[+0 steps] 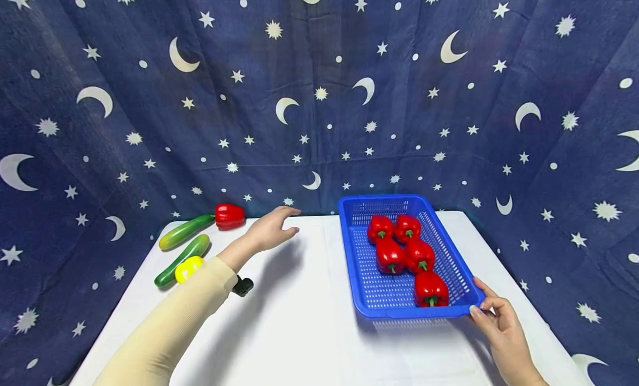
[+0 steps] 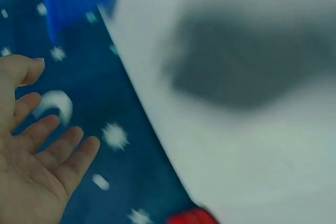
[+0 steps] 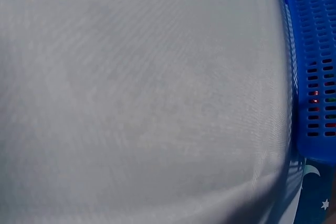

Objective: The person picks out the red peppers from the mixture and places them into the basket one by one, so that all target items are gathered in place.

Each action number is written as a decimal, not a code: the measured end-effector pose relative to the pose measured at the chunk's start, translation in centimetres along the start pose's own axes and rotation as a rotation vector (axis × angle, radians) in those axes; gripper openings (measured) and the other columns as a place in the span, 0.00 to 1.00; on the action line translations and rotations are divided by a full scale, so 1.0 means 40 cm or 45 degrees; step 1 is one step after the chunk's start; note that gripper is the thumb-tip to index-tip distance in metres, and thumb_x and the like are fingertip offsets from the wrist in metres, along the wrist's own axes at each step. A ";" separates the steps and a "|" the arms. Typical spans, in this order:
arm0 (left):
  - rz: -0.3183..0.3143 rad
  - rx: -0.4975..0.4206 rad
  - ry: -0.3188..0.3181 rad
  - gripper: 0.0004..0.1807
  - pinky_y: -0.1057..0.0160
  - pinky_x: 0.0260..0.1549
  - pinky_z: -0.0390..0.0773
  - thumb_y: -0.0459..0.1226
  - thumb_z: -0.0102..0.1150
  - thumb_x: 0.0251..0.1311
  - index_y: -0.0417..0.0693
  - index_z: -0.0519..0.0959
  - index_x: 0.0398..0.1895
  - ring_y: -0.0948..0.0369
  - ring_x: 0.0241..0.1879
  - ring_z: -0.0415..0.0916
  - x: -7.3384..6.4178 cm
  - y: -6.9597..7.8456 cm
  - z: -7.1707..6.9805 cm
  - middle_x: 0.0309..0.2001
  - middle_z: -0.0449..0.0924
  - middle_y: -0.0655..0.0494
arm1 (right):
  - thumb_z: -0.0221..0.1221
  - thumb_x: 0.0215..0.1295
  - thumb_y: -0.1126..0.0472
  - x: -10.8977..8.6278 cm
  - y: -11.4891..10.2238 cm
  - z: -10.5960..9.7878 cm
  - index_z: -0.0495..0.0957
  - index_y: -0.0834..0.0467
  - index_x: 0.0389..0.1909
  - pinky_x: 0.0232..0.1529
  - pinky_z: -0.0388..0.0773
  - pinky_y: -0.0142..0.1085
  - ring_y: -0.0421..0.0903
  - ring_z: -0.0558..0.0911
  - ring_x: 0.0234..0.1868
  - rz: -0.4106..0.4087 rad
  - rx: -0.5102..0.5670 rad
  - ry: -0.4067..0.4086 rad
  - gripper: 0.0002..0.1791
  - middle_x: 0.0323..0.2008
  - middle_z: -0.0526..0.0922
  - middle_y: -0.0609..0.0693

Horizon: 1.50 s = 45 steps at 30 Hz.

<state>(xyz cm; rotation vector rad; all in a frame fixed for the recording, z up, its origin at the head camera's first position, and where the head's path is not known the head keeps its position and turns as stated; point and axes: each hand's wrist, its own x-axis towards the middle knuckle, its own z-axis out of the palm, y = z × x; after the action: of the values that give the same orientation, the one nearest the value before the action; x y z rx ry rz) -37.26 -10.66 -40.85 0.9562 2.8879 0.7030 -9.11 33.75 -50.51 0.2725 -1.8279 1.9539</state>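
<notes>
My right hand (image 1: 506,333) grips the near right corner of a blue plastic basket (image 1: 351,264), thumb at the front rim. Several red bell peppers (image 1: 391,257) with green stems lie inside it. The basket's slotted side (image 3: 315,51) fills the right edge of the right wrist view, with red and green showing through. My left hand (image 1: 267,230) hovers over the table between the basket and a lone red bell pepper (image 1: 229,216), fingers loosely extended and holding nothing. The left wrist view also shows this hand (image 2: 39,156), its palm empty, with the lone red pepper (image 2: 193,217) at the bottom edge.
Two long green vegetables (image 1: 186,232) like cucumbers lie at the table's left. A round yellow piece (image 1: 188,268) is partly behind the left sleeve. A small dark object (image 1: 243,287) shows beside that sleeve. A blue star-and-moon cloth (image 1: 319,136) hangs behind the white table (image 1: 304,330).
</notes>
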 end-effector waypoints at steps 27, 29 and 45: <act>-0.465 0.270 0.104 0.36 0.34 0.71 0.52 0.38 0.59 0.66 0.37 0.62 0.75 0.32 0.74 0.49 -0.060 -0.358 -0.046 0.76 0.50 0.29 | 0.45 0.74 0.81 0.004 -0.016 -0.002 0.63 0.66 0.42 0.53 0.79 0.28 0.36 0.78 0.61 0.133 -0.057 0.004 0.08 0.73 0.62 0.48; -0.447 0.301 0.107 0.36 0.34 0.71 0.51 0.38 0.61 0.65 0.37 0.63 0.74 0.32 0.73 0.50 -0.058 -0.364 -0.043 0.76 0.52 0.29 | 0.45 0.74 0.81 0.003 -0.014 -0.002 0.63 0.66 0.42 0.54 0.79 0.28 0.37 0.77 0.61 0.129 -0.048 0.010 0.08 0.73 0.63 0.48; -0.499 0.371 0.048 0.40 0.33 0.71 0.53 0.39 0.62 0.65 0.35 0.58 0.76 0.33 0.75 0.43 -0.045 -0.394 -0.027 0.77 0.45 0.28 | 0.43 0.73 0.82 0.001 -0.016 0.006 0.62 0.68 0.42 0.55 0.79 0.30 0.39 0.76 0.63 0.106 -0.008 0.013 0.08 0.74 0.62 0.51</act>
<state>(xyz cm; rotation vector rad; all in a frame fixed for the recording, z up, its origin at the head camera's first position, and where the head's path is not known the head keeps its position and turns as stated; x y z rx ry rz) -44.82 -23.36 -46.77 0.3625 3.1250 0.2811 -8.89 33.54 -49.91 0.1872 -1.8664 2.0009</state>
